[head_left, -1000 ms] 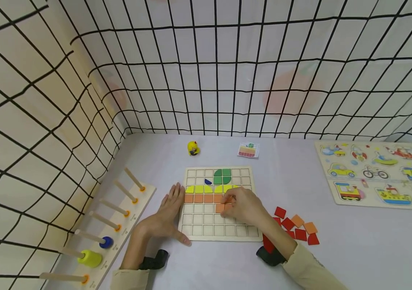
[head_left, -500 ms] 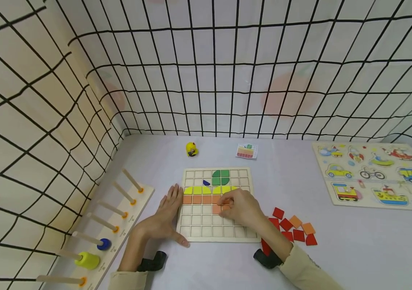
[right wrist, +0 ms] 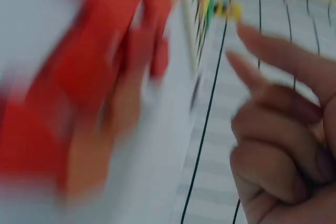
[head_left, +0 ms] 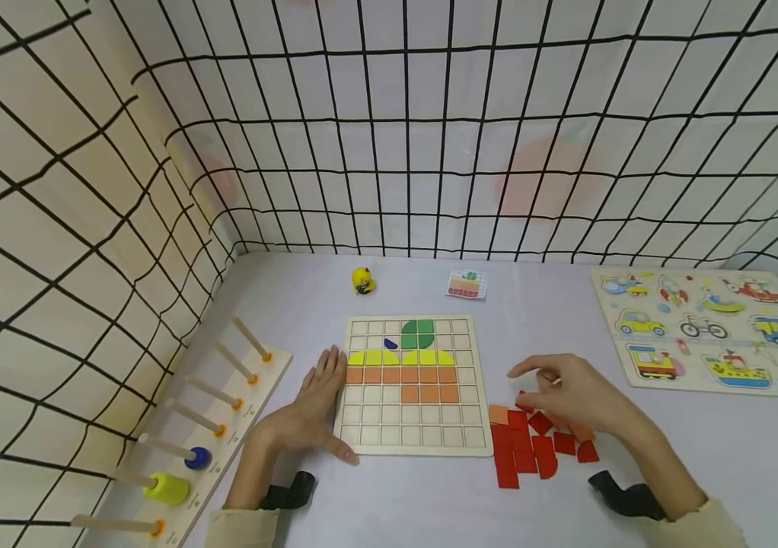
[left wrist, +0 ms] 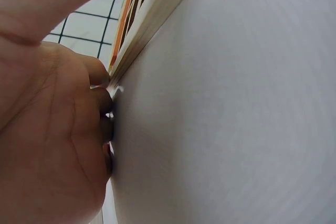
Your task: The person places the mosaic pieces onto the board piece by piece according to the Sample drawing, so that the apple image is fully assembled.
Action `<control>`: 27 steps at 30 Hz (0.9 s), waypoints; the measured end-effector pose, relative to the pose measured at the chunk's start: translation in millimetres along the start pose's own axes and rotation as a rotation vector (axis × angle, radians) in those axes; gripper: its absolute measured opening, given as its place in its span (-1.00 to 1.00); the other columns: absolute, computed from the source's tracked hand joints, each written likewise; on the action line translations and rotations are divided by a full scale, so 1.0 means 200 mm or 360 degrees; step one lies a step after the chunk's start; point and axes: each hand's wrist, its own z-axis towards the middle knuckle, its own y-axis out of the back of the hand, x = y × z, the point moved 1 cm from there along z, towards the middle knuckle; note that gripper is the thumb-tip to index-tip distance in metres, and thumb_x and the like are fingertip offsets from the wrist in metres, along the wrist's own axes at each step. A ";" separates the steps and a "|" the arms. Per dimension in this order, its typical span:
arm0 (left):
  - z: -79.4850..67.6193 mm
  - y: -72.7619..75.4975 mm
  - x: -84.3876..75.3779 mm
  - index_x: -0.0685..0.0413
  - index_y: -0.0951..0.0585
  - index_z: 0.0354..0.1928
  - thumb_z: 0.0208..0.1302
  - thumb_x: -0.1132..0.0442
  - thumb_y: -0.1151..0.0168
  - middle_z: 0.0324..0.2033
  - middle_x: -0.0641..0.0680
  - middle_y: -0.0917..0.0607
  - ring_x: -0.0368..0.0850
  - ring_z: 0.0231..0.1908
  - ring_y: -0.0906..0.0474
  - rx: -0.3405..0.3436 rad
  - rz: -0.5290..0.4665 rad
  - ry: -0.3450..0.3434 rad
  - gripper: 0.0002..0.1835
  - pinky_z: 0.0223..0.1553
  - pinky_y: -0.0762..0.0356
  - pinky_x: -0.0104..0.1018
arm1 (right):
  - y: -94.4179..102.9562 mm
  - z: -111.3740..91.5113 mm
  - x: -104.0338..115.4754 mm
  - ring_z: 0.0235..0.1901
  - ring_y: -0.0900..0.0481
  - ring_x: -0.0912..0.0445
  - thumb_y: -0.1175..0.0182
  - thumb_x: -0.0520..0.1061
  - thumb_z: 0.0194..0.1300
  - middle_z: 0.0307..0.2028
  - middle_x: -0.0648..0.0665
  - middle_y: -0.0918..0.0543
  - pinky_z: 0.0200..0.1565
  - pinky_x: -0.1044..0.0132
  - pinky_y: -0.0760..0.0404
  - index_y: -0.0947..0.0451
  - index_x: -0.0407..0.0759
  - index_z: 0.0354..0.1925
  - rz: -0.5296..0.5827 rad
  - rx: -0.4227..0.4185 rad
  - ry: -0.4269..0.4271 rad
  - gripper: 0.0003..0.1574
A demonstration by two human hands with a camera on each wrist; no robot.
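Observation:
A pale wooden grid board lies on the table bearing green pieces, yellow pieces, a small blue piece and orange square tiles. Along the board's left edge rests my left hand, fingers extended and thumb at the near corner. Over the loose pile of red tiles is my right hand, which hides part of it. Its thumb and index finger are apart with nothing between them; the other fingers are curled. Red and orange tiles look blurred in the right wrist view.
Left stands a peg rack with a blue ring and a lime-green ring. A toy duck and a pattern card lie behind the board. A vehicle puzzle lies right, and black netting encloses the back.
My right hand has left the board and moved right to the loose tiles. Orange tiles it was covering on the board now show. The left hand stays in place.

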 end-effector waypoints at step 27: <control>0.00 0.00 -0.01 0.21 0.36 0.63 -0.29 -0.04 -0.79 0.61 0.22 0.54 0.18 0.62 0.68 0.0011 -0.0017 -0.0011 0.70 0.61 0.55 0.25 | 0.16 -0.02 -0.35 -0.63 -0.29 0.21 -0.54 -0.09 0.13 -0.64 0.00 -0.37 -0.48 0.30 -0.28 -0.63 -0.20 -0.02 0.0036 0.0235 -0.0049 -0.52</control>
